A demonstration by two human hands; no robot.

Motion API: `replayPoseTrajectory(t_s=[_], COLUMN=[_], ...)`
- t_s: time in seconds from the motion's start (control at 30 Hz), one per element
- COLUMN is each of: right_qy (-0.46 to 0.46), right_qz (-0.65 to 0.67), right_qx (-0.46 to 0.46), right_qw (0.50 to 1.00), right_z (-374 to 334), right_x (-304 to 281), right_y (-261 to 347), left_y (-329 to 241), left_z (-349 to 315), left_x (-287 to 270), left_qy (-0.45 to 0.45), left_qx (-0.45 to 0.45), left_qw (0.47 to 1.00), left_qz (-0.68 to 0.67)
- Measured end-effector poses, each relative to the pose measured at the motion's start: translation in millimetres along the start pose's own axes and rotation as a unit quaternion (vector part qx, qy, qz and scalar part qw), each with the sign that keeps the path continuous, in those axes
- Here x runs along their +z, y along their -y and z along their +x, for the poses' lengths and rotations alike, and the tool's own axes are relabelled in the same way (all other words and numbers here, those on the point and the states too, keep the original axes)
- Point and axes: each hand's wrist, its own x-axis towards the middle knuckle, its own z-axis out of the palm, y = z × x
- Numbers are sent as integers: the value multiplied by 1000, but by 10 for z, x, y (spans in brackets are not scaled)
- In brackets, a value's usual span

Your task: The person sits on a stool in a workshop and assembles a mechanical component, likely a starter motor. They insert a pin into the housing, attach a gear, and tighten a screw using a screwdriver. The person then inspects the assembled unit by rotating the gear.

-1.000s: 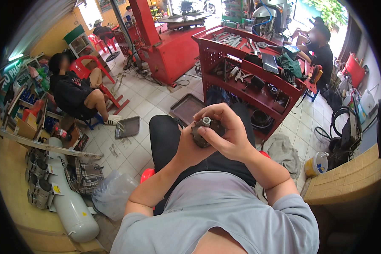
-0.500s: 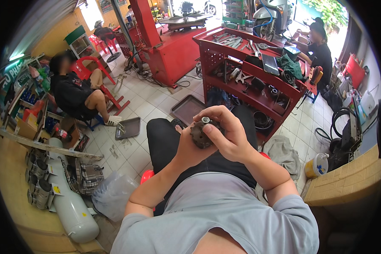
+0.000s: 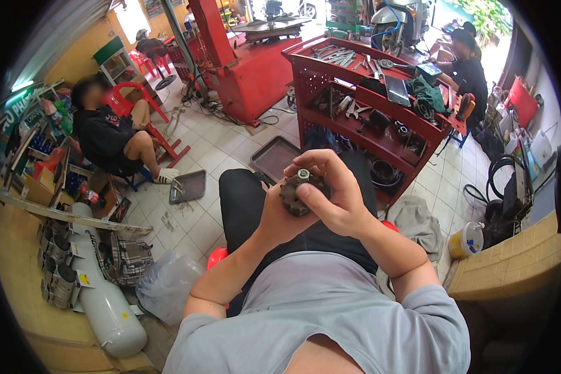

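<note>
Above my lap I hold a dark, round, toothed metal part [image 3: 291, 198], which looks like a gear or sprocket. A small bright nut or threaded stub [image 3: 303, 175] stands up from its top. My left hand [image 3: 277, 219] is closed round the part from below and the left; its fingertips are mostly hidden. Over the part's right side curves my right hand [image 3: 336, 198], its thumb pressed near the base of the nut and its fingers arched round the far edge.
Ahead on the right stands a red tool cart [image 3: 368, 118] with wrenches on top. Two trays, one large [image 3: 260, 156] and one smaller [image 3: 189, 187], lie on the floor. Left sits a person [image 3: 103, 134]; a grey tank [image 3: 109, 299] lies nearer. Another person [image 3: 467, 71] sits beyond the cart.
My right fingers have lifted and spread slightly, so the nut and the part's top show more. My legs have shifted a little. The hold stays in the same place.
</note>
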Motion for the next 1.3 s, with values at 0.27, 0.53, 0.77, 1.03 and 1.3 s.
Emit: replayPoseTrajectory(t_s=[0.27, 0.53, 0.77, 1.03, 1.3], right_qy=[41, 10, 6, 9, 5], right_qz=[1, -1, -7, 14, 11], right_qx=[36, 12, -23, 17, 16], right_qw=[999, 1000, 1000, 1000, 1000], right_z=[7, -3, 19, 7, 4], right_x=[-62, -19, 2, -22, 0], right_y=[-1, -2, 22, 3, 13], left_y=[-7, -48, 22, -22, 22], left_z=[19, 25, 4, 26, 18], left_x=[-6, -5, -9, 1, -20], left_qy=[3, 6, 0, -4, 4], left_qx=[-3, -2, -6, -9, 3], left_qw=[1000, 1000, 1000, 1000, 1000], left_qz=[-13, -1, 8, -9, -4])
